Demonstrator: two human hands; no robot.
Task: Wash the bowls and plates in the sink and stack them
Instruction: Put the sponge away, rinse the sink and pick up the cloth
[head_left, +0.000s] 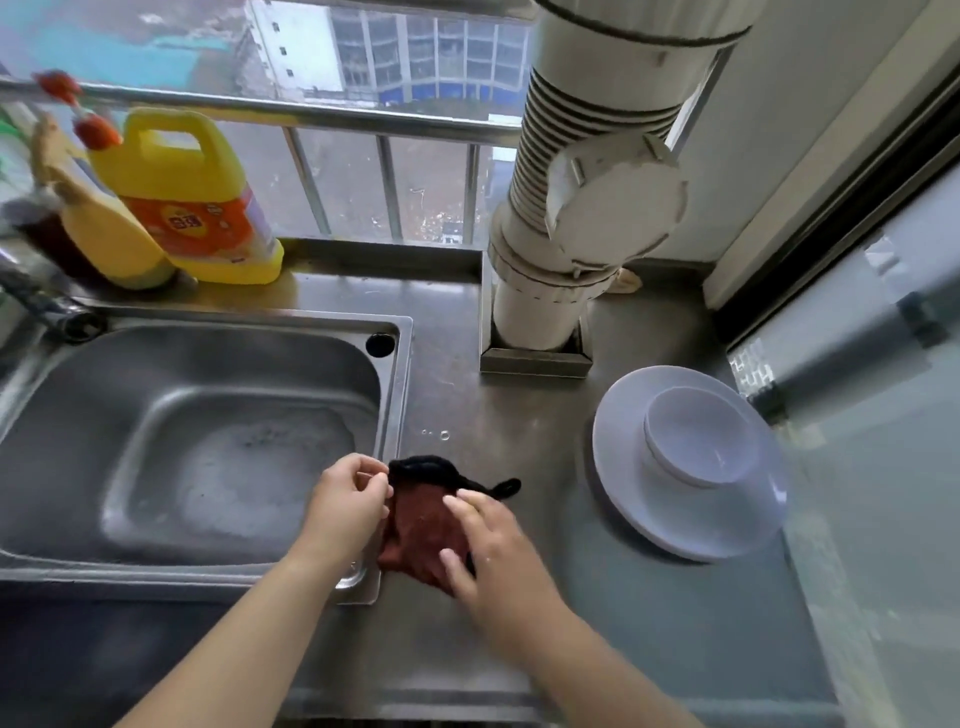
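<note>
Two hands meet over a dark red cloth (423, 525) at the near right corner of the sink (400, 395), right where the basin rim gives way to the steel counter (519, 415). Left of the left hand (348, 506) the basin lies open, a film of suds on its floor and no dish in it. Beyond that hand, at the far left, sit a tap (39, 299), a yellow squeeze bottle (106, 234) and a yellow detergent jug (195, 197) against the window rail. The left hand has its fingers curled, thumb and forefinger pinching the cloth's upper left edge by its black trim. The right hand (498, 545) lies flat on the cloth with fingers spread and fairly straight, pressing it to the counter; it is a little blurred. Ahead of the right hand there is bare wet steel up to a white drainpipe (561, 218) standing in its boxed base. Right of the right hand, well apart, rests a white plate (639, 514) with a white bowl (696, 441) set in it, mouth up, both clean-looking and glossy. The plate's far side sits close to the frosted glass door (878, 415), leaving little counter beyond it.
</note>
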